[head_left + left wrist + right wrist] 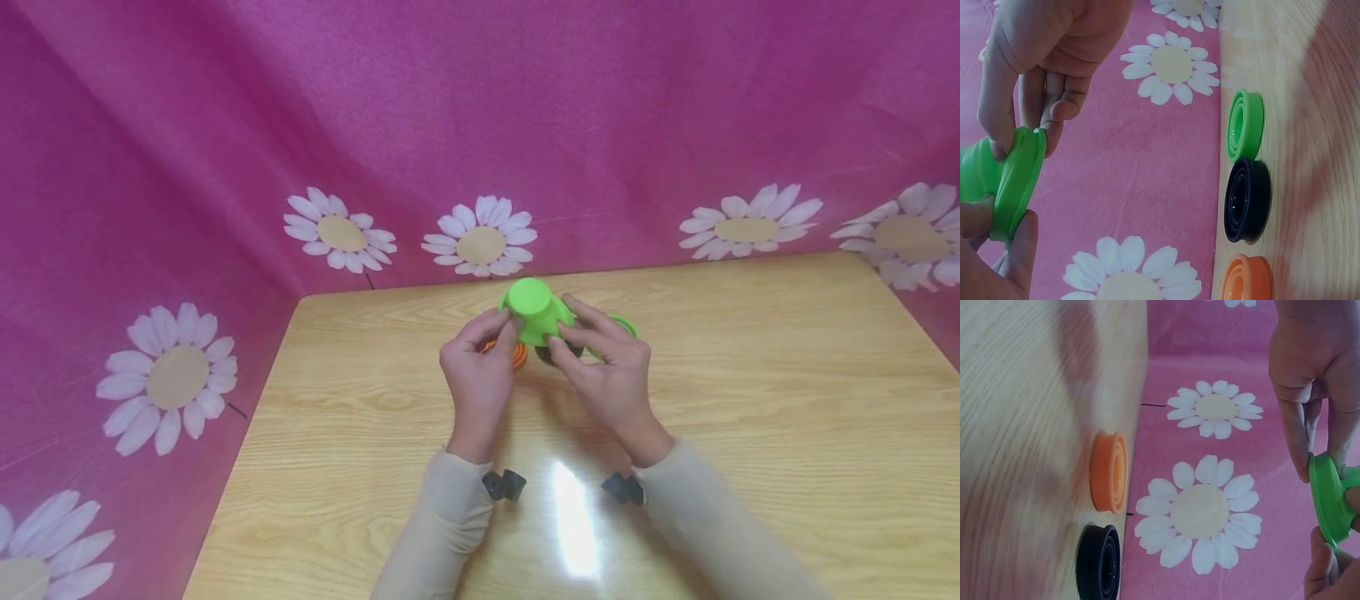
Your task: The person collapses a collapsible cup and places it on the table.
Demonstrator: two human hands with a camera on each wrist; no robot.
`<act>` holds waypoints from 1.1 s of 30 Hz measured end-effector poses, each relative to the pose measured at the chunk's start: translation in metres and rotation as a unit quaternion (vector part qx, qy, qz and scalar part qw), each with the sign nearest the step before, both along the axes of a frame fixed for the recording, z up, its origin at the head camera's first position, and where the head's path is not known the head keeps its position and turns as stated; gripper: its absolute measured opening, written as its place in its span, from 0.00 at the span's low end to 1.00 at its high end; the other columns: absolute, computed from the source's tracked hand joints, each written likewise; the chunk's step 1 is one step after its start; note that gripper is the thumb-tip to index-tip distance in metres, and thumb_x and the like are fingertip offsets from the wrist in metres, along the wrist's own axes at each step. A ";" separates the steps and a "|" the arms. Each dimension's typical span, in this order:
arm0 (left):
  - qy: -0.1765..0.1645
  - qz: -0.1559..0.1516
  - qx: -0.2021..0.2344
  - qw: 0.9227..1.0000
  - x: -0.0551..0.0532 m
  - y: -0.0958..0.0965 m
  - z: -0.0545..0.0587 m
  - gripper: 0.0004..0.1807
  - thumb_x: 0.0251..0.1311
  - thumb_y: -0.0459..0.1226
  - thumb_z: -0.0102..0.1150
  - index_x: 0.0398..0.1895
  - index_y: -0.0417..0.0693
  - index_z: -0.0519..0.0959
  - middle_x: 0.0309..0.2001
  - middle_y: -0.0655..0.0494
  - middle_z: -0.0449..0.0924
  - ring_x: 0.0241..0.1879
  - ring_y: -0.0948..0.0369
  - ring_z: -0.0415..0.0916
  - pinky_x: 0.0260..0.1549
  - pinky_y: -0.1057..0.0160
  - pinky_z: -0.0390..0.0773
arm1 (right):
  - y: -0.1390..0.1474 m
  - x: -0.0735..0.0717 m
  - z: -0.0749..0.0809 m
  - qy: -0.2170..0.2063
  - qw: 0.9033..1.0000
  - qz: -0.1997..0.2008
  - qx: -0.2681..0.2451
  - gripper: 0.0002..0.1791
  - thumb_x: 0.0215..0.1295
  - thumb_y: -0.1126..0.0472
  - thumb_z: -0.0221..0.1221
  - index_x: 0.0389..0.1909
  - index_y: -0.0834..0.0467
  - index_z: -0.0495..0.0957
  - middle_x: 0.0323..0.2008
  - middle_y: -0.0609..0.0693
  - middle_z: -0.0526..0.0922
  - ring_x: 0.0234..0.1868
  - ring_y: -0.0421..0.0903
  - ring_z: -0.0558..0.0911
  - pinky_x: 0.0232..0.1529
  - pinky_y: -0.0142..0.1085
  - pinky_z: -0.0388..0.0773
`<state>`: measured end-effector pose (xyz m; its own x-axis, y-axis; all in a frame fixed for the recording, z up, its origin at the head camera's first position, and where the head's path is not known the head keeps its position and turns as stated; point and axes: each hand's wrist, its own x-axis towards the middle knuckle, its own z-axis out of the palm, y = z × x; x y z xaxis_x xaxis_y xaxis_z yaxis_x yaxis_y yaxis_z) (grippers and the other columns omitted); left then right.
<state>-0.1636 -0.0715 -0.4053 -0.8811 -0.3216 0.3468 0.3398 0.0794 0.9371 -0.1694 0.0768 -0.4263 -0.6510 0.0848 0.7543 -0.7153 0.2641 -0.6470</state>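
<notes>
A bright green collapsible cup, stretched out with its narrow base up, is held raised above the table between both hands. My left hand pinches its wide rim from the left side. From the right, my right hand grips the same rim between thumb and fingers. In the left wrist view the cup's ridged wall shows between the two hands. Behind and below it lie three flattened cups: an orange one, a black one and a second green one, set in a row.
The wood-grain table meets a pink cloth with white daisies along its back and left edges. Black straps with small blocks sit at both wrists. A bright light reflection lies on the tabletop between the forearms.
</notes>
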 end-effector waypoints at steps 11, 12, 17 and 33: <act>0.141 0.020 -0.115 0.983 0.004 0.001 -0.007 0.11 0.56 0.29 0.73 0.42 0.36 0.87 0.47 0.47 0.86 0.47 0.56 0.85 0.44 0.64 0.85 | 0.005 -0.005 0.008 -0.065 0.992 -0.045 0.093 0.05 0.51 0.69 0.72 0.31 0.63 0.89 0.46 0.56 0.87 0.27 0.46 0.81 0.24 0.37 0.79; 0.146 0.018 -0.118 0.982 0.004 0.002 -0.008 0.10 0.56 0.29 0.73 0.42 0.35 0.87 0.47 0.46 0.86 0.46 0.56 0.85 0.43 0.64 0.85 | 0.006 -0.005 0.009 -0.078 0.992 -0.046 0.091 0.05 0.50 0.69 0.73 0.30 0.63 0.89 0.45 0.55 0.87 0.27 0.45 0.81 0.23 0.35 0.78; 0.055 -0.008 -0.020 0.998 0.005 0.003 -0.011 0.10 0.56 0.29 0.73 0.41 0.39 0.88 0.47 0.49 0.86 0.45 0.57 0.85 0.37 0.61 0.87 | 0.009 -0.004 0.011 -0.139 0.989 -0.019 0.055 0.04 0.53 0.68 0.74 0.31 0.61 0.89 0.47 0.52 0.87 0.31 0.43 0.81 0.26 0.27 0.77; -0.120 -0.125 0.316 0.933 0.000 -0.002 -0.010 0.12 0.50 0.19 0.70 0.33 0.42 0.87 0.37 0.47 0.85 0.35 0.59 0.84 0.37 0.62 0.87 | 0.012 -0.004 0.011 -0.227 0.908 0.217 -0.279 0.07 0.60 0.84 0.51 0.39 0.77 0.73 0.38 0.54 0.86 0.38 0.44 0.85 0.41 0.33 0.86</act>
